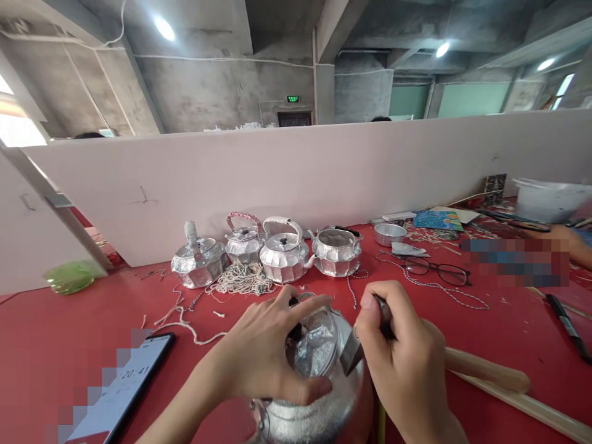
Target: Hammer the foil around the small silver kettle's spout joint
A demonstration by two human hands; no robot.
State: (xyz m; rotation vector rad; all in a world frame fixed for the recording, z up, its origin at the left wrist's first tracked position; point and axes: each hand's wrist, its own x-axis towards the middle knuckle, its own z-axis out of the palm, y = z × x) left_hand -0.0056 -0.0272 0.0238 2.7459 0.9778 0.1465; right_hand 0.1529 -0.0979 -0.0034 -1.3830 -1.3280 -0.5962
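On the red surface (509, 320), a silver kettle (340, 401) close before me

My left grip (266, 351) arches over its round top, thumb and fingers spread well apart. My right grip (407, 357) is clamped around a dark metal tool (352, 354), whose lower edge is at the kettle's shoulder; whether the two touch, I cannot tell. Behind stand four other kettles (284, 259), with tangled cord (243, 279) among them. A phone (124, 394) lies left, wooden handles (490, 370) right.
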